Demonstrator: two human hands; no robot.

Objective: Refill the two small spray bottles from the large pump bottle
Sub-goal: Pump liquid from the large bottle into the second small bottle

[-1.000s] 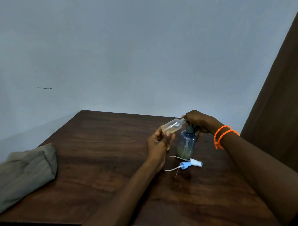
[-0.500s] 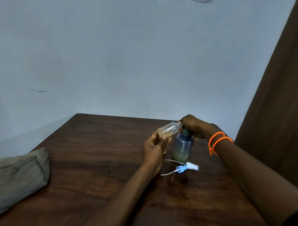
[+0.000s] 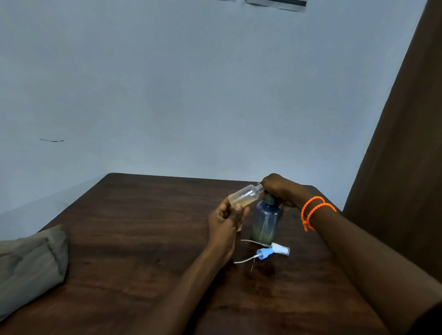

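A: Cloth (image 3: pixel 23 260) bundled at far left of the bench (image 3: pixel 137 239), well apart from the work. Not in play.

B: Next over?

A: Left hand (image 3: pixel 225 225), fingers wrapped round the base of the small spray bottle (image 3: pixel 245 195). Bottle is uncapped and tilted, neck aimed up and right to meet the pump outlet. Some yellowish liquid sits in the low end. The tilt probably keeps the mouth right at the nozzle, so the dose goes in.

B: And the big one?

A: Large pump bottle (image 3: pixel 267 222) stands upright on the bench, just right of the left hand, with liquid low inside. Right hand (image 3: pixel 280 190) sits on the pump head, fingers curled over it; looks like pressing, but the nozzle itself is hidden.

B: Caps?

A: Two spray heads lie on the bench in front of the pump bottle, tubes trailing left: blue spray head (image 3: pixel 263 252) and white spray head (image 3: pixel 280 249), touching or nearly. Off so the necks are open, kept near for recapping.

B: Second small bottle?

A: Something pale shows below the left hand. Can't tell.

B: Wrist?

A: Orange bracelets (image 3: pixel 313 210), right wrist.
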